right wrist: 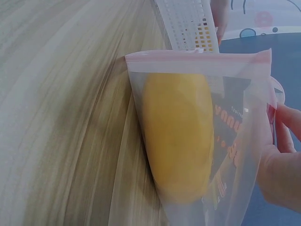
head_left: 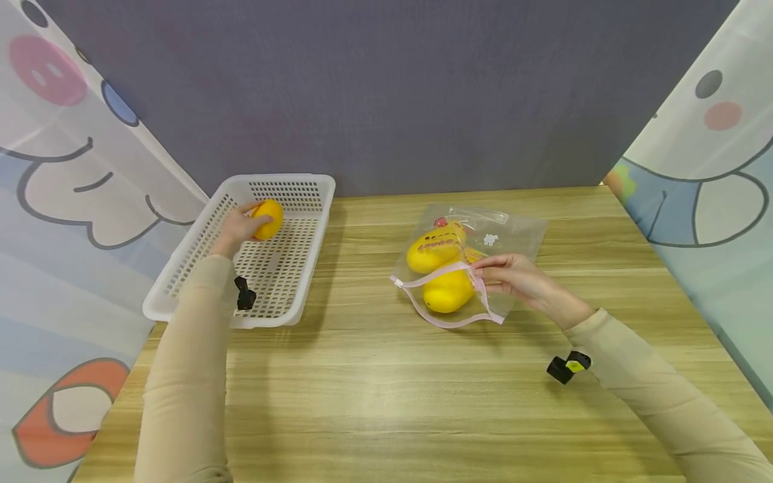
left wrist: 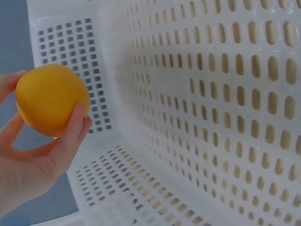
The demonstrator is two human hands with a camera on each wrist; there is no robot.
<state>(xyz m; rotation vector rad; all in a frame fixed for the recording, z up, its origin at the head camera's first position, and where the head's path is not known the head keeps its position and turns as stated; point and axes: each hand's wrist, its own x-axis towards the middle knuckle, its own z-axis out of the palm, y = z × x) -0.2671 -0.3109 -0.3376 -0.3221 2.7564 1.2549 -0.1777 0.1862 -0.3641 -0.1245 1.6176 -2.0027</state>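
Observation:
In the head view, my left hand point(head_left: 237, 230) grips a smooth, rounded orange-yellow fruit point(head_left: 272, 216) inside the white plastic basket point(head_left: 315, 268). The left wrist view shows fingers and thumb around the fruit point(left wrist: 51, 99), held above the basket's slotted floor. My right hand point(head_left: 521, 280) pinches the pink zip edge of a clear zip bag point(head_left: 522, 235), whose mouth gapes toward me. Inside the bag lie yellow mango-like fruits point(head_left: 448, 294), along with a small red thing point(head_left: 441, 222). Through the plastic in the right wrist view, one long yellow fruit point(right wrist: 176, 136) shows close up.
The wooden table point(head_left: 374, 402) runs beneath the basket and bag. A dark grey panel point(head_left: 386, 94) stands along its back edge, with cartoon-printed curtains point(head_left: 66, 168) at both sides. Black wrist cameras point(head_left: 561, 369) sit on both sleeves.

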